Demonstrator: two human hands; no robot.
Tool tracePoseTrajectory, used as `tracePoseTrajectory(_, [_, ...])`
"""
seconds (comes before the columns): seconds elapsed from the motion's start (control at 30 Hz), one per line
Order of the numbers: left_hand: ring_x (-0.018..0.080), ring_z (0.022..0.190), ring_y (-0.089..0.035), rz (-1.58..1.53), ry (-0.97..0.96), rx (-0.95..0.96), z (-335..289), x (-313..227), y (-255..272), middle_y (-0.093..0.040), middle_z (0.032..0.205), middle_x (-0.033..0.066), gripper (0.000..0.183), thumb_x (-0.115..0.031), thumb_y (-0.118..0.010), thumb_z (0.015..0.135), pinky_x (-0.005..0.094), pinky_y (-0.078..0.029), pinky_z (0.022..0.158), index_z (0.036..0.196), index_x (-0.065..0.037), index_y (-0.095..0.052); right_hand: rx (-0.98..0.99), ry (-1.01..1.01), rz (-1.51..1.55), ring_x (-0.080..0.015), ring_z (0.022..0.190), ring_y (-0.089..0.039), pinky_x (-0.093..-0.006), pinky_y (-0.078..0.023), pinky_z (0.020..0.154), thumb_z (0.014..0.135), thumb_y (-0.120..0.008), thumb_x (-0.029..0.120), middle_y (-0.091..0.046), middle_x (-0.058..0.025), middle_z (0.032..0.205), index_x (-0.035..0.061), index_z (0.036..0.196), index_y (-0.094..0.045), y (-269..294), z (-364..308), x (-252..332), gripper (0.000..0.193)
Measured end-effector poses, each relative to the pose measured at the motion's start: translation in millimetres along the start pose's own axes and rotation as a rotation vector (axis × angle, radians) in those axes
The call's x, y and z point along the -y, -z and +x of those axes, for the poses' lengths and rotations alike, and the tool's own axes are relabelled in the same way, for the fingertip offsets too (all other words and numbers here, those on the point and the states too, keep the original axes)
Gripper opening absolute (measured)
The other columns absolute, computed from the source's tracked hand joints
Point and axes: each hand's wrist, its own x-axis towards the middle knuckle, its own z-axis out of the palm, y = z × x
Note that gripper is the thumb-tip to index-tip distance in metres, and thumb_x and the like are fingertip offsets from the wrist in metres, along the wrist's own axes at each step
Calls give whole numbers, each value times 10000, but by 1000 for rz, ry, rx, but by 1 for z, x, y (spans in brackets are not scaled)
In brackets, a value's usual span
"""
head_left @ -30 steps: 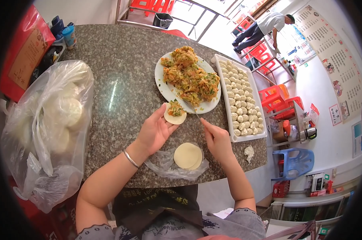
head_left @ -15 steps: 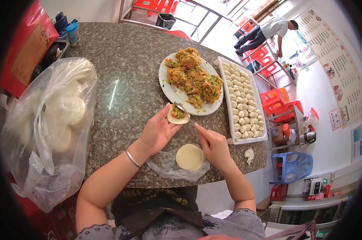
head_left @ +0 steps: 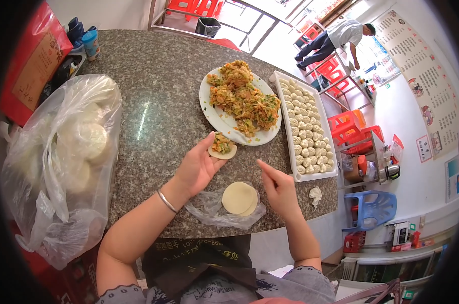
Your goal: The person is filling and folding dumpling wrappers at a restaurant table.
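Just in front of the plate, my left hand (head_left: 198,167) holds a round dough wrapper (head_left: 227,154) cupped on its fingers. A small heap of chopped vegetable filling (head_left: 221,143) lies on that wrapper. To the right, my right hand (head_left: 279,188) hovers above the table with its index finger stretched out and the other fingers curled. What the curled fingers hold, if anything, is hidden. Between my forearms, several flat dough wrappers (head_left: 236,198) lie stacked on a clear plastic bag (head_left: 204,215). Beyond my hands stands a white plate (head_left: 211,112) heaped with orange and green filling (head_left: 244,99).
A white tray (head_left: 316,177) of pleated dumplings (head_left: 305,121) stands right of the plate. At the left is a large plastic bag (head_left: 82,147) of pale dough. Crumpled tissue (head_left: 315,196) lies near the table's right edge. A person (head_left: 343,34) bends over a far table.
My right hand has drawn back slightly to the right, away from the wrapper. The metal spoon tip seen on the filling earlier is out of sight. My left hand has shifted a little left.
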Motion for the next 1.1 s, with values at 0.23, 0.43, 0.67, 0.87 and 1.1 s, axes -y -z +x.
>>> tracePoseTrajectory(0.23, [231, 1245, -450, -47, 124, 87, 2, 9, 3, -467, 1316, 120, 506, -313, -489, 962, 390, -344, 1077, 1341, -14, -338, -146, -108, -160, -285, 697, -644, -341, -494, 642, 862, -548, 13, -635, -199, 813, 19, 1183, -594, -7, -16, -11, 324])
tracePoseTrajectory(0.43, [234, 1247, -450, -105, 115, 114, 4, 6, 10, -466, 1321, 126, 523, -324, -501, 954, 393, -341, 1081, 1339, -9, -338, -56, 30, -66, -92, 594, -526, -266, -450, 576, 870, -538, -7, -608, -109, 713, 15, 1206, -592, -23, -13, 3, 341])
tracePoseTrajectory(0.67, [238, 1249, -448, -94, 107, 87, 1, 5, 6, -467, 1316, 128, 538, -324, -514, 948, 394, -354, 1072, 1342, -8, -331, -114, -101, -52, -144, 609, -538, -272, -441, 578, 868, -541, -1, -576, -108, 714, 1, 1193, -591, -13, -13, -3, 329])
tracePoseTrajectory(0.87, [228, 1221, -474, -58, 133, 92, 0, 6, 4, -485, 1291, 126, 524, -329, -524, 943, 389, -369, 1061, 1324, -14, -351, -156, -111, -21, -108, 572, -489, -253, -423, 555, 876, -540, 8, -561, -79, 679, -3, 1195, -589, -21, -27, -6, 324])
tracePoseTrajectory(1.1, [201, 1138, -543, 62, 223, 100, -2, 7, 6, -540, 1200, 105, 475, -296, -542, 939, 363, -456, 984, 1288, -10, -395, -197, -223, 164, -83, 543, -452, -248, -406, 522, 875, -564, 25, -539, -61, 653, 0, 1176, -603, -7, -36, -6, 305])
